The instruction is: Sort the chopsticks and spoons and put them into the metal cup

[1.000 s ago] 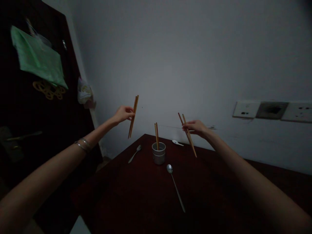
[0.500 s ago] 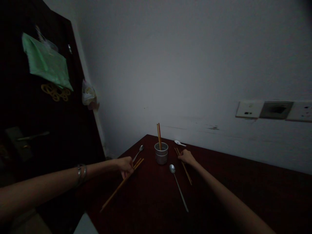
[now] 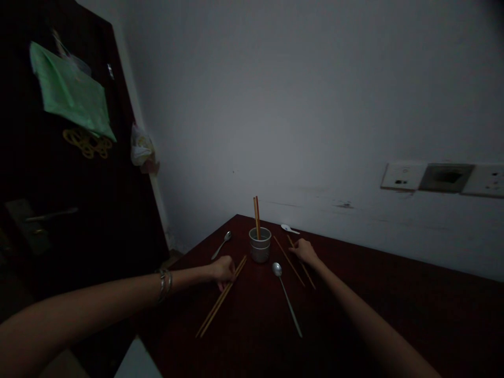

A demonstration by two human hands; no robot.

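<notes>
- Between and just beyond the two hands stands a metal cup [image 3: 260, 254], upright on the tabletop [image 3: 258, 310], with one pair of standing chopsticks [image 3: 256, 218] leaning in it; nothing else shows inside.
- Under the left hand [image 3: 223, 270], whose fingers are pinched together, runs a left pair of chopsticks [image 3: 218, 304], its near ends slightly spread.
- At the right hand [image 3: 304, 252], fingertips are drawn in around a single chopstick [image 3: 310, 277]; just left of them, a loose chopstick [image 3: 289, 261] lies free.
- As I judge it, one pair is settled in the cup and the loose stick is down; the sticks under both hands are low at the tabletop but not yet released.
- Around the hands, three spoons lie outside the cup: a short spoon [image 3: 221, 245] beyond the left, a white spoon [image 3: 290, 229] beyond the right, a long-handled spoon [image 3: 290, 307] between them.
</notes>
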